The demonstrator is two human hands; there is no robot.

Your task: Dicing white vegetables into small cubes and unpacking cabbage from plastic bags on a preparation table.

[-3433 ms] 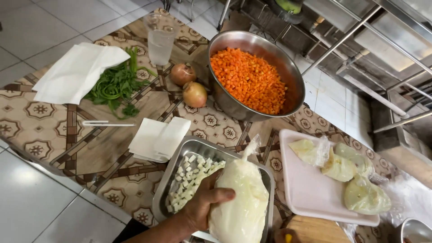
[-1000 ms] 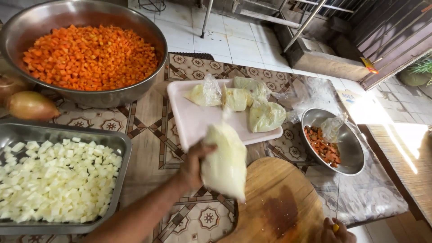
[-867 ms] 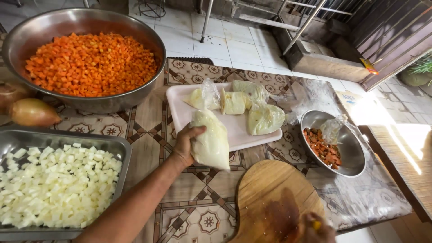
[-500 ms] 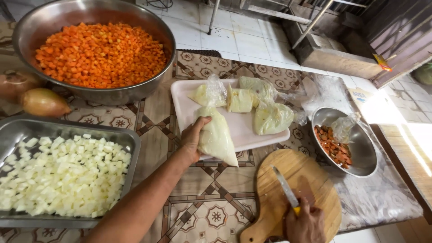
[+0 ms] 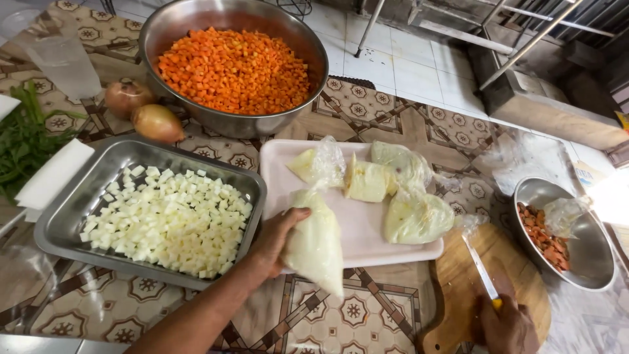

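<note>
My left hand point(image 5: 278, 237) grips a clear plastic bag of pale white food point(image 5: 316, 244), which rests on the near edge of a pale pink tray point(image 5: 363, 226). Three more bagged pale pieces point(image 5: 379, 180) lie on that tray. My right hand point(image 5: 508, 326) holds a yellow-handled knife point(image 5: 481, 270), blade flat on a round wooden cutting board point(image 5: 495, 288) at the lower right. A rectangular metal tray of diced white cubes point(image 5: 173, 216) sits just left of my left hand.
A big metal bowl of diced carrot point(image 5: 234, 62) stands at the back. Two onions point(image 5: 141, 111), green leaves point(image 5: 23, 141), white napkins point(image 5: 52, 174) and a plastic cup point(image 5: 63, 62) lie left. A small metal bowl with chopped bits point(image 5: 563, 233) sits right, near the table edge.
My left hand carried the bag from above the cube tray to the pink tray and set it down there. My right hand brought the knife onto the cutting board.
</note>
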